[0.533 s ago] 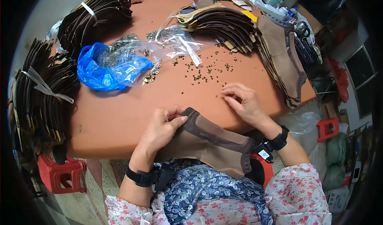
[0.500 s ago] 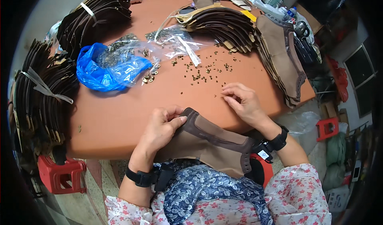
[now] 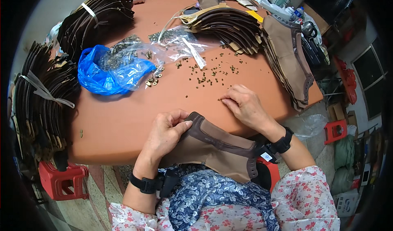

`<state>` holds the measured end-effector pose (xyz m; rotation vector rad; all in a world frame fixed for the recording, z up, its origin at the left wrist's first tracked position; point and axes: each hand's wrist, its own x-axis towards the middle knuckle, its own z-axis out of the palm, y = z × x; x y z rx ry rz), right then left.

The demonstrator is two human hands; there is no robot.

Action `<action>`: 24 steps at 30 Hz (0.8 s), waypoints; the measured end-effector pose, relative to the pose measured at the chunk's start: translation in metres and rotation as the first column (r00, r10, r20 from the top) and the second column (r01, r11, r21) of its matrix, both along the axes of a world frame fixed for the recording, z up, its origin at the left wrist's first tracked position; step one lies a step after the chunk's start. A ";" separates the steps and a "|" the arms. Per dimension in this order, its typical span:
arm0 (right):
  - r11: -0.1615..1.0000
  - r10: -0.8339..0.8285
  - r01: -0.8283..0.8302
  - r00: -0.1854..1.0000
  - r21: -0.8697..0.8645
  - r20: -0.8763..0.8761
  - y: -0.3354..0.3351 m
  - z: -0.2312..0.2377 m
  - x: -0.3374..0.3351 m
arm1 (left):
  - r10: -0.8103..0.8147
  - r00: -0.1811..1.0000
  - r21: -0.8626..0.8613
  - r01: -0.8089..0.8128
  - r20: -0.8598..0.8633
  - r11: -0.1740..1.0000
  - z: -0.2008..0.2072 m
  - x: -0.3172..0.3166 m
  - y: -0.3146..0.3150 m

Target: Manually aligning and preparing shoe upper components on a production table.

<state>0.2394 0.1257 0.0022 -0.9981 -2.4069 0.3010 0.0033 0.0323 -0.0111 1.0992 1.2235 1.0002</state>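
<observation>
My left hand (image 3: 164, 129) is closed on the top corner of a brown shoe upper (image 3: 223, 159), thumb on top and fingers underneath. The upper has a darker brown trim and a row of small holes at one end; it hangs over the table's front edge above my lap. To the right, my right hand (image 3: 247, 108) is low over the tabletop, thumb and index finger pinched on a tiny brass-coloured hook (image 3: 220, 99), whose exact shape is hard to make out. Just beyond it, many similar small metal pieces (image 3: 211, 73) lie scattered.
A blue plastic bag (image 3: 96, 75) and clear bags of metal pieces lie at the left. Tied bundles of dark uppers (image 3: 45, 96) line the left edge. More stacks (image 3: 229, 26) stand at the back, with brown uppers (image 3: 282, 55) at right. Red stools (image 3: 63, 181) are on the floor.
My right hand has moved a little to the left, and its fingertips have closed on the small piece that lay apart on the table. My left hand and the upper are nearly still.
</observation>
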 end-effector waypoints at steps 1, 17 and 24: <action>1.000 -0.007 0.007 1.000 -0.003 0.012 -0.001 0.001 -0.001 | -0.002 1.000 0.000 0.002 -0.003 1.000 0.001 0.000 0.000; 0.984 0.085 -0.101 0.990 0.144 0.117 0.007 0.001 -0.005 | 0.027 1.000 0.040 -0.027 -0.010 0.999 0.003 0.002 -0.002; 0.997 0.083 -0.083 0.996 -0.006 -0.030 0.010 0.000 0.001 | 0.032 0.999 0.049 -0.032 -0.017 0.998 0.002 0.002 -0.002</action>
